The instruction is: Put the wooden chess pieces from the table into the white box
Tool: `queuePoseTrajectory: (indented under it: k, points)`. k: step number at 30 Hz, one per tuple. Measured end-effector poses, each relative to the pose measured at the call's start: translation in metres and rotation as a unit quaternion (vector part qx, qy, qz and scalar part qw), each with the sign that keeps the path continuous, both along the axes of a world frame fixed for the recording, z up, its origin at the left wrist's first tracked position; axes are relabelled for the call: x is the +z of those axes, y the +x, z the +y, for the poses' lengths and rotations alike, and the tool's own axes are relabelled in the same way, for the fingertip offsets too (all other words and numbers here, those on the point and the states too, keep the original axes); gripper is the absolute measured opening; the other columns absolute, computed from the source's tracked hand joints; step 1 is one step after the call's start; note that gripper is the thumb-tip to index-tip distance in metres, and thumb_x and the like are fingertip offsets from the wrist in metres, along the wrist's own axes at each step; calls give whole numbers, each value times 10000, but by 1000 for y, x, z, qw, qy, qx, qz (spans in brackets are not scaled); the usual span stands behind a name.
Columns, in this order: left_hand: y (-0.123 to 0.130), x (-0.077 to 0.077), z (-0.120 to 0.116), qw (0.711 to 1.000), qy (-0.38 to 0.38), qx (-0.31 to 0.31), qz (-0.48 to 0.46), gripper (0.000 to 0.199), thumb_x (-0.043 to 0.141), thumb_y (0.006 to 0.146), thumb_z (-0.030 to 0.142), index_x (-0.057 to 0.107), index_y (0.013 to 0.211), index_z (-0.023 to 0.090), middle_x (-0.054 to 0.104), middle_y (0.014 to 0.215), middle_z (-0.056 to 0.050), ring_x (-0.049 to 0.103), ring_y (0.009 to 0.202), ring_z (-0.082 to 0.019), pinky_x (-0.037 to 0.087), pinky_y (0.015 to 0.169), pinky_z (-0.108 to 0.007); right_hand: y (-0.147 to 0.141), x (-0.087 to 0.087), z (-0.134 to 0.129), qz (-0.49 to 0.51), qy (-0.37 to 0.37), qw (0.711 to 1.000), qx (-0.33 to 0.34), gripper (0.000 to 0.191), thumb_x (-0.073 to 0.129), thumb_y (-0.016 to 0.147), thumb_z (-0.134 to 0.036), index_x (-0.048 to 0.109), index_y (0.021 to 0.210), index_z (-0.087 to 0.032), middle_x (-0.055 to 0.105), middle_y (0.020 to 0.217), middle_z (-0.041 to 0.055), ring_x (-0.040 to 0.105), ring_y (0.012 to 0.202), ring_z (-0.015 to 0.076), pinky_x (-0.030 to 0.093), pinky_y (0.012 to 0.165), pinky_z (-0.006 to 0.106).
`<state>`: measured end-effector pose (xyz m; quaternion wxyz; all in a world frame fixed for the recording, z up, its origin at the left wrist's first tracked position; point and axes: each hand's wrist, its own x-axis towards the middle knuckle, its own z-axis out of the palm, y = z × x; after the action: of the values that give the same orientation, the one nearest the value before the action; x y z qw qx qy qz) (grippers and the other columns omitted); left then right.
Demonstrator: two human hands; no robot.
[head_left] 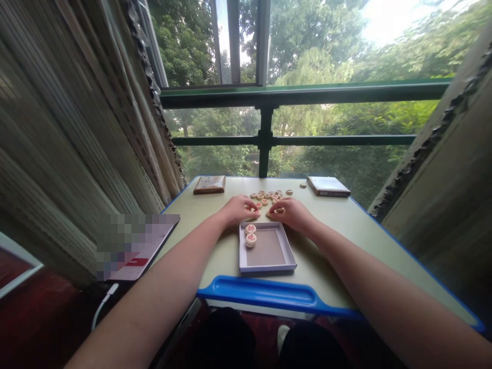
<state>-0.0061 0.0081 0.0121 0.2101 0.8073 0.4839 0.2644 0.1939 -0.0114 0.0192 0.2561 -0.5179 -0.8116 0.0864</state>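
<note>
Round pale pieces with red characters point(265, 202) lie in a loose group on the table, beyond an open shallow box point(290, 267). Inside the box, at its left side, are two visible pieces point(250, 240), one nearer me than the other. My left hand point(240, 209) is at the near left of the group, its fingers curled round a piece point(257, 213). At the near right, my right hand point(289, 211) has its thumb and fingers close together at another piece point(268, 213). Both hands are just past the box's far edge.
A brown flat box point(209, 185) lies at the table's back left, another flat box point(328, 186) at the back right. A single piece point(303, 185) sits near the latter. A laptop-like device point(154, 246) is left, a blue tray edge point(265, 294) in front.
</note>
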Motion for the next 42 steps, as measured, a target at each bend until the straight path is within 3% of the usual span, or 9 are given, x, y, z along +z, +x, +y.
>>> queuePoseTrajectory:
  k: [5,10,17,20,23,28,30,36,42]
  points:
    - [0,4,-2,1000,-7,11,-5,346,647,674,431,718,911,189,609,928,-63,580,814,-178,468,746,-273,4,5,1,19,-28,999,-10,165,596,748,-283,728,799,-198,700,831,49,621,795,182,466,735,270]
    - [-3,0,4,999,36,41,7,282,563,738,256,694,973,171,619,1019,-68,577,832,-168,463,791,-270,21,10,9,-23,17,992,-121,237,540,761,-194,708,923,-158,685,991,100,608,932,228,449,843,316]
    - [-3,-5,6,999,35,19,-23,320,501,793,292,672,1023,150,599,1127,-99,588,910,-190,453,873,-313,23,8,9,-68,-31,990,-123,178,569,734,-200,732,805,-188,705,853,79,624,791,204,467,709,279]
    - [-2,-6,8,998,24,-41,-48,306,486,805,284,687,995,154,584,1186,-96,530,1093,-204,374,994,-317,18,11,4,-67,-16,993,-91,176,566,745,-210,735,788,-183,702,839,79,611,793,203,455,753,301]
    - [-1,-6,9,996,15,-75,-51,323,458,818,296,696,964,133,615,1149,-104,524,1113,-210,363,1006,-329,10,18,-7,-33,24,999,-33,181,559,756,-194,726,821,-165,692,840,79,599,802,193,445,793,317]
    - [-2,-4,7,997,29,-60,-48,337,441,819,313,688,949,124,656,1070,-89,568,1036,-187,405,958,-295,-11,27,-37,37,20,981,191,229,620,751,-310,690,932,-188,650,936,63,575,890,183,454,791,311]
    - [-2,-4,6,997,30,-55,-41,339,441,816,313,688,933,113,662,1046,-96,585,993,-188,427,926,-290,-19,26,-45,20,24,971,238,239,657,724,-308,691,929,-190,630,960,74,553,930,194,442,821,330]
    - [-2,-5,8,999,35,-24,-21,319,466,804,319,691,924,129,656,1043,-93,582,981,-195,432,910,-294,-27,16,-52,-35,46,957,284,162,684,708,-298,711,850,-226,587,875,61,499,903,202,425,836,356]
    - [-2,-4,6,999,41,-30,-1,311,479,806,318,692,943,137,657,1022,-83,588,950,-184,444,874,-275,-30,13,-53,-38,24,956,291,136,704,682,-217,702,819,-217,590,934,61,483,931,203,415,838,346]
